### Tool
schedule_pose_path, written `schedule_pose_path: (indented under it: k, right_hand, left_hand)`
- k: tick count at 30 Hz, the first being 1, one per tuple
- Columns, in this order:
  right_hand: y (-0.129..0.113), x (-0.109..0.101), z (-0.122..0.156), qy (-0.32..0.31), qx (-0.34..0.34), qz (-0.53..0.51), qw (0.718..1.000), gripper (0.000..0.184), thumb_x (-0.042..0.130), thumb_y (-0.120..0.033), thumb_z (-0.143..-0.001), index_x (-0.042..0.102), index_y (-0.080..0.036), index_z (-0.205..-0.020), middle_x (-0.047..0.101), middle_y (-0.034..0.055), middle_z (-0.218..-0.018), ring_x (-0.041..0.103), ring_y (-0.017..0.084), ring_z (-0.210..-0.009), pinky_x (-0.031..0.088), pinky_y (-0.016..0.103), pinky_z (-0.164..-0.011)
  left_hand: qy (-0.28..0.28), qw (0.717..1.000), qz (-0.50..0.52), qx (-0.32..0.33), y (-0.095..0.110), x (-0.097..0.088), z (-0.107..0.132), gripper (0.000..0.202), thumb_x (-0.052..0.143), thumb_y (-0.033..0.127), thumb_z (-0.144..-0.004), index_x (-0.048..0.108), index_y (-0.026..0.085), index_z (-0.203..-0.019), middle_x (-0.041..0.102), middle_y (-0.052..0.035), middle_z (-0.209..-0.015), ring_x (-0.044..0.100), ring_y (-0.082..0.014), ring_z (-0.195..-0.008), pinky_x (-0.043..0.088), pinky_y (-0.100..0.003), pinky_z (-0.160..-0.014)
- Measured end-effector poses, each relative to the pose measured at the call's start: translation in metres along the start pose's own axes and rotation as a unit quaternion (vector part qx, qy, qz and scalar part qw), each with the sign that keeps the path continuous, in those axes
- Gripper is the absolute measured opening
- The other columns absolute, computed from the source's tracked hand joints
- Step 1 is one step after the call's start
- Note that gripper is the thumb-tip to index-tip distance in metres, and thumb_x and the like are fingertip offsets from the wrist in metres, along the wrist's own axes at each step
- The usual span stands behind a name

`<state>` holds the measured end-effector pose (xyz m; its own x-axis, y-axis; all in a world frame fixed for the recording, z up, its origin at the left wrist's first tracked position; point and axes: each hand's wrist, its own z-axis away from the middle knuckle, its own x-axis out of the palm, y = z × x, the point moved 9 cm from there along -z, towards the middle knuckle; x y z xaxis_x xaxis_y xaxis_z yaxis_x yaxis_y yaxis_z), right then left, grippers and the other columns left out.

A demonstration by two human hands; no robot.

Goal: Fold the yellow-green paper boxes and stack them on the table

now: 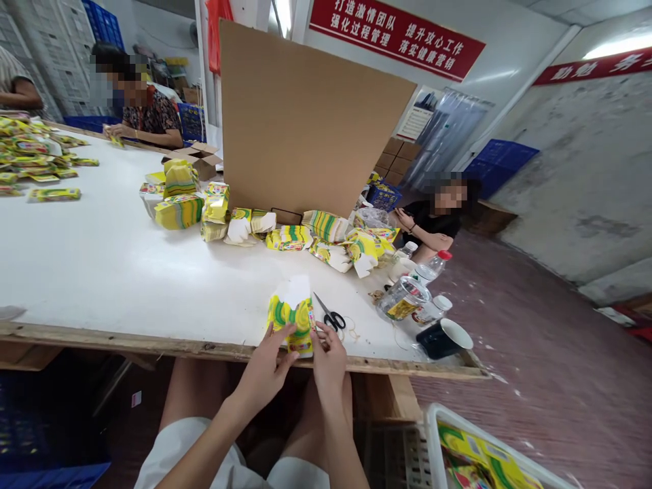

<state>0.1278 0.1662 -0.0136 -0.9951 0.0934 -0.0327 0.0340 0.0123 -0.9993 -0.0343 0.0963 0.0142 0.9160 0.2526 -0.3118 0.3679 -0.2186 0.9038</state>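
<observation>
A yellow-green printed carton point(292, 313) with a white flap sticking up at its far end is at the table's front edge, between my two hands. My left hand point(269, 363) grips its near left part, the fingers bent over the printed face. At the carton's right edge, my right hand point(330, 354) pinches the side between thumb and fingers. Whether anything is inside the carton, I cannot tell. Black-handled scissors point(333, 319) lie just right of it, blades slightly apart. Beyond, stacks of similar flat cartons point(326, 225) form a row across the table.
A large brown cardboard sheet point(305, 122) stands upright behind the stacks. Bottles, a clear jar point(405, 299) and a dark mug point(445, 338) crowd the right corner. Yellow packs point(35, 153) pile up far left. A white basket point(432, 435) stands below right. Other people point(153, 115) sit around the table.
</observation>
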Motion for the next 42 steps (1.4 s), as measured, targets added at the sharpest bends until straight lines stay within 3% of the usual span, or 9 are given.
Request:
schedule_pose_path:
  k: [4, 9, 12, 17, 26, 30, 33, 38, 42]
  right_hand:
    - [-0.007, -0.015, 0.023, -0.001, 0.02, -0.059, 0.998, 0.04, 0.071, -0.046, -0.076, 0.067, -0.019, -0.106, 0.075, 0.0069, -0.094, 0.069, 0.022, -0.082, 0.054, 0.031, -0.069]
    - [0.003, -0.019, 0.057, -0.002, 0.12, -0.171, 0.978, 0.038, 0.085, -0.039, -0.064, 0.074, -0.018, -0.095, 0.074, 0.0028, -0.08, 0.055, 0.009, -0.052, 0.038, 0.019, -0.044]
    - [0.003, -0.017, 0.066, -0.022, 0.136, -0.175, 0.975, 0.036, 0.086, -0.038, -0.064, 0.076, -0.018, -0.093, 0.075, 0.0051, -0.087, 0.059, 0.011, -0.057, 0.044, 0.02, -0.048]
    - [-0.01, -0.02, 0.066, -0.039, 0.097, -0.143, 0.984, 0.034, 0.085, -0.04, -0.066, 0.077, -0.019, -0.091, 0.076, 0.0077, -0.096, 0.069, 0.025, -0.093, 0.056, 0.034, -0.08]
    - [-0.008, -0.031, 0.065, -0.031, 0.035, -0.041, 0.998, 0.028, 0.075, -0.045, -0.077, 0.069, -0.018, -0.085, 0.073, 0.0062, -0.082, 0.069, 0.022, -0.074, 0.058, 0.032, -0.068]
    - [-0.028, -0.037, 0.058, -0.057, -0.022, -0.021, 0.998, 0.047, 0.075, -0.039, -0.079, 0.06, -0.022, -0.12, 0.072, 0.0093, -0.103, 0.069, 0.022, -0.084, 0.057, 0.034, -0.076]
    - [-0.046, -0.039, 0.054, -0.11, -0.047, -0.02, 0.993, 0.055, 0.071, -0.039, -0.083, 0.053, -0.023, -0.132, 0.071, 0.0105, -0.109, 0.068, 0.022, -0.09, 0.055, 0.033, -0.077]
    - [-0.064, -0.035, 0.053, -0.188, -0.075, 0.042, 0.978, 0.024, 0.06, -0.042, -0.091, 0.066, -0.02, -0.085, 0.064, 0.0012, -0.072, 0.058, 0.015, -0.064, 0.045, 0.022, -0.057]
    - [-0.068, -0.039, 0.051, -0.153, -0.111, 0.066, 0.98, 0.025, 0.059, -0.041, -0.091, 0.064, -0.02, -0.079, 0.061, 0.0009, -0.07, 0.057, 0.016, -0.065, 0.046, 0.023, -0.06]
  left_hand:
    - [0.11, 0.967, 0.215, -0.082, -0.007, -0.015, 0.0, 0.04, 0.063, 0.038, -0.088, 0.061, 0.021, -0.124, 0.064, -0.0129, -0.132, 0.057, -0.0283, -0.125, 0.04, -0.045, -0.11]
    - [-0.071, 0.817, 0.533, -0.208, 0.002, 0.04, 0.004, 0.044, 0.074, 0.045, -0.079, 0.07, 0.018, -0.113, 0.073, -0.0133, -0.117, 0.066, -0.0296, -0.111, 0.049, -0.041, -0.1]
    - [-0.131, 0.775, 0.582, -0.208, 0.015, 0.051, 0.01, 0.04, 0.078, 0.042, -0.075, 0.074, 0.017, -0.106, 0.076, -0.0124, -0.109, 0.068, -0.0287, -0.107, 0.05, -0.038, -0.099]
    - [-0.099, 0.814, 0.536, -0.203, 0.014, 0.049, 0.01, 0.039, 0.079, 0.043, -0.074, 0.075, 0.016, -0.101, 0.078, -0.0112, -0.1, 0.07, -0.0269, -0.099, 0.053, -0.035, -0.09]
    - [-0.024, 0.878, 0.438, -0.192, 0.004, 0.038, 0.011, 0.05, 0.077, 0.032, -0.077, 0.051, 0.021, -0.119, 0.076, -0.0047, -0.094, 0.071, -0.0211, -0.087, 0.054, -0.03, -0.079]
    - [-0.089, 0.906, 0.386, -0.145, 0.02, 0.036, 0.013, 0.065, 0.069, 0.025, -0.084, 0.03, 0.025, -0.135, 0.073, -0.0069, -0.103, 0.07, -0.0211, -0.091, 0.053, -0.03, -0.078]
    - [-0.162, 0.899, 0.385, -0.129, 0.032, 0.04, 0.015, 0.055, 0.066, 0.023, -0.086, 0.038, 0.024, -0.133, 0.072, -0.0076, -0.106, 0.068, -0.02, -0.096, 0.05, -0.029, -0.083]
    - [-0.241, 0.846, 0.45, -0.157, 0.037, 0.05, 0.024, 0.041, 0.076, 0.02, -0.077, 0.051, 0.022, -0.11, 0.072, -0.005, -0.098, 0.068, -0.0175, -0.086, 0.05, -0.026, -0.074]
    - [-0.235, 0.847, 0.447, -0.166, 0.031, 0.05, 0.027, 0.069, 0.077, 0.022, -0.078, 0.037, 0.028, -0.134, 0.072, -0.0054, -0.102, 0.069, -0.0175, -0.084, 0.05, -0.028, -0.075]
